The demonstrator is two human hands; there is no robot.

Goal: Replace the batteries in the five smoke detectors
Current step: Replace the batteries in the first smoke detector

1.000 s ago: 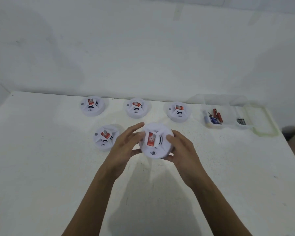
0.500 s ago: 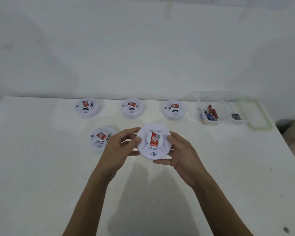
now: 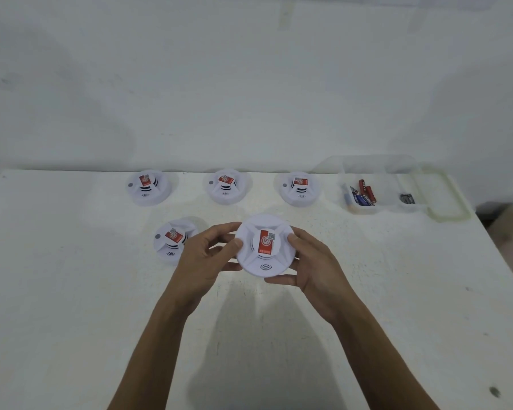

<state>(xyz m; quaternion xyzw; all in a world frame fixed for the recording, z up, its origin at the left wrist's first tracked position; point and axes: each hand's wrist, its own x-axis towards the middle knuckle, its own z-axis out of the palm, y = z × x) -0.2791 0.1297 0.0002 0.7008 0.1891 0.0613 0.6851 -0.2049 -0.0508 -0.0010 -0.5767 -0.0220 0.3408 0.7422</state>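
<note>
I hold a round white smoke detector [image 3: 265,245] with a red label above the middle of the table, its face tilted up towards me. My left hand [image 3: 206,258] grips its left rim and my right hand [image 3: 310,263] grips its right rim and underside. Another detector [image 3: 172,239] lies on the table just left of my left hand. Three more stand in a row at the back: the left detector [image 3: 148,186], the middle detector [image 3: 226,185] and the right detector [image 3: 299,187].
A clear plastic box [image 3: 379,207] at the back right holds red and blue batteries [image 3: 363,195] in one compartment and a dark battery [image 3: 407,198] in another. Its lid [image 3: 444,196] lies open to the right. The white table [image 3: 71,291] meets a wall behind.
The held detector has been lifted slightly and turned, so its red label now stands upright. Both hands shifted their hold on its rim.
</note>
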